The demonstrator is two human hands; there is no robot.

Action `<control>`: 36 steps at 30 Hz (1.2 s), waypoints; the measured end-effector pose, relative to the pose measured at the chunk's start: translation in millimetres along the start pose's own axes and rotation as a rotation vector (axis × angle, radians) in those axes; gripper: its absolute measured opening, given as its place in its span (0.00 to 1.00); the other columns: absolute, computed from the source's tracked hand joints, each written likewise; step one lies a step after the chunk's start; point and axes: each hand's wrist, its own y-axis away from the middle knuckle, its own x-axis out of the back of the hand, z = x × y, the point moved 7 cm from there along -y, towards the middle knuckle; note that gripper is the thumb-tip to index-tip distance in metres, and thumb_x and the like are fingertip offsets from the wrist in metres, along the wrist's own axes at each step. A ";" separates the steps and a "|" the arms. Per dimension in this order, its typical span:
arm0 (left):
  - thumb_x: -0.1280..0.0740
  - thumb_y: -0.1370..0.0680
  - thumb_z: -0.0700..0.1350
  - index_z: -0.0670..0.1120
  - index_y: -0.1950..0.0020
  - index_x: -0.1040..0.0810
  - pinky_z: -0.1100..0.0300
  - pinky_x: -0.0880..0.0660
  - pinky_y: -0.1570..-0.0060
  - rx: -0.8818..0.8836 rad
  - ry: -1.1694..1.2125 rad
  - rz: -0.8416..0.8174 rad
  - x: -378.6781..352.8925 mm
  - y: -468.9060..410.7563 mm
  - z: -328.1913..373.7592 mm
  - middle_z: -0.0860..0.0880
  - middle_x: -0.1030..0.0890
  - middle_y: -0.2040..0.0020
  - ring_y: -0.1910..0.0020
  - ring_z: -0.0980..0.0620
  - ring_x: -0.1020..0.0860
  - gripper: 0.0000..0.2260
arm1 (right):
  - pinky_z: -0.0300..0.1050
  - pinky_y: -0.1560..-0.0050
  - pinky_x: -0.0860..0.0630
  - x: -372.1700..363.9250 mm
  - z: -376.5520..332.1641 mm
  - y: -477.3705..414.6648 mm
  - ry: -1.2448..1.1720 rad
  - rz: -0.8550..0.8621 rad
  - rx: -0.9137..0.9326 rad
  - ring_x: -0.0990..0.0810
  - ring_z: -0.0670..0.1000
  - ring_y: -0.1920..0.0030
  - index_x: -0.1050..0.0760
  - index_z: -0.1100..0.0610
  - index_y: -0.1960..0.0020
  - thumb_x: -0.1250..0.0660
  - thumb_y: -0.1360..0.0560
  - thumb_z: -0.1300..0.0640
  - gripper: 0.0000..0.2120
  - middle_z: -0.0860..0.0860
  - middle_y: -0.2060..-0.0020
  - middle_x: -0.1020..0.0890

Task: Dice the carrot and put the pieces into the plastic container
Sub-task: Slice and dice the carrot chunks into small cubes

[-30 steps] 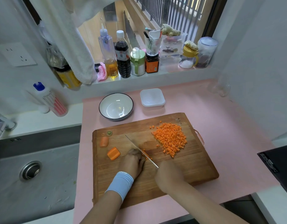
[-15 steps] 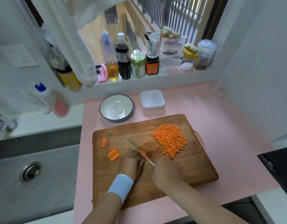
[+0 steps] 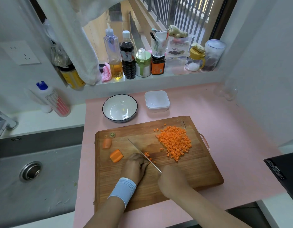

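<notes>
Two hands work over the wooden cutting board (image 3: 200,175), which lies on the pink desk (image 3: 224,129) just right of the sink (image 3: 35,178). The right hand (image 3: 173,180) has its fingers wrapped tight round the handle of a knife (image 3: 142,153); the handle is hidden in the fist, and the thin blade runs up and to the left with its edge down on the board. The left hand (image 3: 136,165), with a pale blue wristband (image 3: 122,188) at the wrist, sits against the blade's left side, its fingers curled down over a carrot piece (image 3: 147,155). Only small orange cut ends of it show, just across the blade. A heap of diced carrot (image 3: 174,142) lies on the board's far right part, well apart from the hands. Two uncut carrot chunks (image 3: 116,155) lie near the board's left edge, and a carrot top (image 3: 112,134) sits at its far left corner. Beyond the board stands the plastic container (image 3: 157,101), with no carrot visible in it, and a white bowl (image 3: 119,107) stands just to its left.
</notes>
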 end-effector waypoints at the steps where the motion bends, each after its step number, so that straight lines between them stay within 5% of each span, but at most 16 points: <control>1: 0.33 0.27 0.48 0.47 0.66 0.19 0.66 0.30 0.53 0.010 0.014 0.002 0.7 -0.2 -0.1 0.51 0.19 0.64 0.58 0.54 0.25 0.09 | 0.43 0.51 0.26 -0.4 -1.9 -2.3 -0.007 -0.010 -0.003 0.18 0.57 0.43 0.20 0.57 0.43 0.39 0.19 0.54 0.11 0.55 0.44 0.17; 5: 0.24 0.32 0.40 0.47 0.66 0.18 0.67 0.31 0.52 0.010 0.025 -0.001 -3.0 0.4 -2.3 0.51 0.19 0.64 0.57 0.57 0.27 0.05 | 0.44 0.49 0.24 -1.4 -9.8 -9.6 -0.017 -0.030 -0.015 0.18 0.57 0.43 0.19 0.57 0.45 0.39 0.21 0.58 0.11 0.55 0.45 0.17; 11: 0.24 0.30 0.39 0.49 0.58 0.14 0.77 0.33 0.49 0.180 0.207 0.015 7.4 -1.8 -11.4 0.63 0.20 0.58 0.54 0.64 0.23 0.05 | 0.44 0.51 0.26 0.9 -9.4 -13.7 -0.039 -0.030 -0.035 0.18 0.57 0.43 0.20 0.57 0.46 0.39 0.20 0.57 0.10 0.55 0.45 0.17; 17: 0.24 0.31 0.38 0.49 0.60 0.15 0.71 0.30 0.49 0.101 0.163 0.042 10.5 2.2 -9.1 0.56 0.18 0.58 0.54 0.60 0.23 0.06 | 0.45 0.53 0.23 2.4 -8.9 -12.8 -0.062 -0.043 -0.020 0.18 0.59 0.47 0.21 0.58 0.53 0.38 0.22 0.60 0.07 0.57 0.49 0.17; 36: 0.22 0.31 0.39 0.48 0.61 0.16 0.73 0.32 0.50 0.009 0.081 0.038 1.9 10.4 -9.7 0.54 0.19 0.61 0.57 0.59 0.25 0.05 | 0.44 0.50 0.26 3.2 -0.9 6.3 0.019 0.006 0.025 0.19 0.57 0.43 0.20 0.57 0.46 0.39 0.19 0.53 0.12 0.55 0.45 0.17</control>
